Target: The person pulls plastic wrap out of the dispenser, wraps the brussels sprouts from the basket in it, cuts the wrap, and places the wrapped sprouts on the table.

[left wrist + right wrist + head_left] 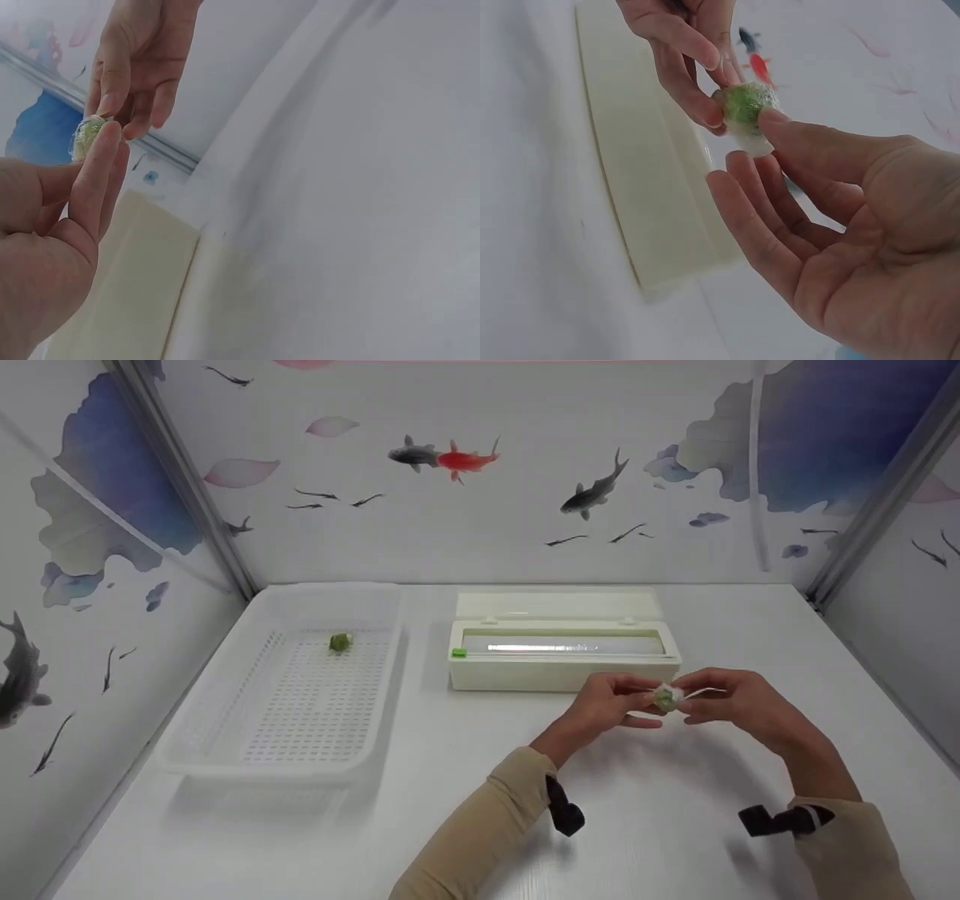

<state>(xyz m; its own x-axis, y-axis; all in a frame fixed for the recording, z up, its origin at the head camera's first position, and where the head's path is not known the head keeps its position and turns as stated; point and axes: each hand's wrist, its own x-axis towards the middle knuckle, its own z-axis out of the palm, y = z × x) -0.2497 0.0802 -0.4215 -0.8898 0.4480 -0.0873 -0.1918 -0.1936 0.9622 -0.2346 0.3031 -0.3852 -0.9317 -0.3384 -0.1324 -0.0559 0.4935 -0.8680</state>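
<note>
A small green vegetable piece in clear plastic film (666, 697) is held up in front of the dispenser, between both hands. My left hand (611, 705) pinches it from the left with thumb and fingertips. From the other side, the thumb and fingers of my right hand (739, 705) pinch the film-covered piece too. The right wrist view shows the shiny, crinkled wrap round the green piece (744, 105). Just behind the hands stands a cream cling film dispenser (525, 675), its lid tipped back and film showing inside.
At the left stands a white perforated basket (180, 735). Near its far end lies another small green piece (340, 642). A green slider (458, 653) sits at the dispenser's left end. Patterned wall panels (480, 532) border the white table (420, 825).
</note>
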